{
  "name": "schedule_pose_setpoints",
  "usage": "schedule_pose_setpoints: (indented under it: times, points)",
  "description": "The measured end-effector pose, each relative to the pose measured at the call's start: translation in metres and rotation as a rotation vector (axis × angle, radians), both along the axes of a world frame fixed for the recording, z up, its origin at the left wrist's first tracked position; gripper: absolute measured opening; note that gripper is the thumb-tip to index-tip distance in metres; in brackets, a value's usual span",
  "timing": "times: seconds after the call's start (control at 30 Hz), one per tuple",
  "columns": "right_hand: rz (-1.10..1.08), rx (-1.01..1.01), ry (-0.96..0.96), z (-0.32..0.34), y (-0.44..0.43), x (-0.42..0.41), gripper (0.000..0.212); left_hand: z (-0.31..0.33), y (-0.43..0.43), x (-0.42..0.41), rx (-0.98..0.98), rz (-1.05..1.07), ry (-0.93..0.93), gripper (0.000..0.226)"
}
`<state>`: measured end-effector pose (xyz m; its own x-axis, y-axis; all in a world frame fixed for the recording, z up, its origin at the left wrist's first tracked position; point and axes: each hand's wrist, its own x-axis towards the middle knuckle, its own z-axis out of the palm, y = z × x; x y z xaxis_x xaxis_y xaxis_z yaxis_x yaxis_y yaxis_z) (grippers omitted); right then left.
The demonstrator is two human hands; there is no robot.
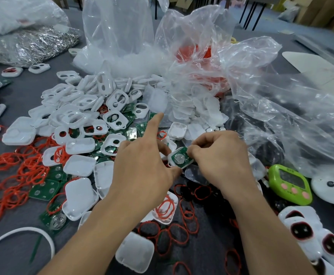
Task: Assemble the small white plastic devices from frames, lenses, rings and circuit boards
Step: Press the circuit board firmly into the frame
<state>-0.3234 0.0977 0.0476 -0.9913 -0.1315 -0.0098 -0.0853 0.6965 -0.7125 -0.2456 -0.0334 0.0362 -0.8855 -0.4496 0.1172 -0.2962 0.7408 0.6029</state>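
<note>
Two hands held the small white plastic frame with its green circuit board (180, 158) above the middle of the grey surface (21, 92): our left hand (142, 167) pinching it, forefinger straight, our right hand (219, 155) clamped on its other edge. We judged even pressure best; open room lay toward the near edge.

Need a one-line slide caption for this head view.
Left hand and right hand pinch a white frame holding a green circuit board, above scattered red rings.
</note>
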Motion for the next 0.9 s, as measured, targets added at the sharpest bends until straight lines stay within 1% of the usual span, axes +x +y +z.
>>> schedule_pose_setpoints:
  times: [0.43,0.53,0.63,0.77,0.83,0.9]
  points:
    - [-0.003,0.06,0.08,-0.002,-0.002,0.003,0.021,-0.005,0.0,-0.001,-0.018,0.001,0.021,0.114]
    - [0.013,0.082,0.097,-0.001,-0.003,0.004,0.019,-0.006,0.0,-0.001,-0.013,-0.001,0.04,0.109]
    - [0.009,0.07,0.067,-0.001,-0.002,0.003,0.017,-0.007,0.0,-0.002,-0.009,-0.008,0.055,0.107]
    - [-0.057,-0.04,0.013,0.001,0.008,-0.004,0.018,-0.006,0.0,-0.002,-0.008,-0.022,0.052,0.109]
    - [-0.012,-0.068,-0.017,0.003,0.012,-0.005,0.018,-0.004,0.0,-0.001,0.005,-0.024,0.053,0.108]
    - [0.067,-0.042,-0.034,0.004,0.014,-0.004,0.021,-0.002,0.0,-0.001,0.044,-0.016,0.057,0.106]
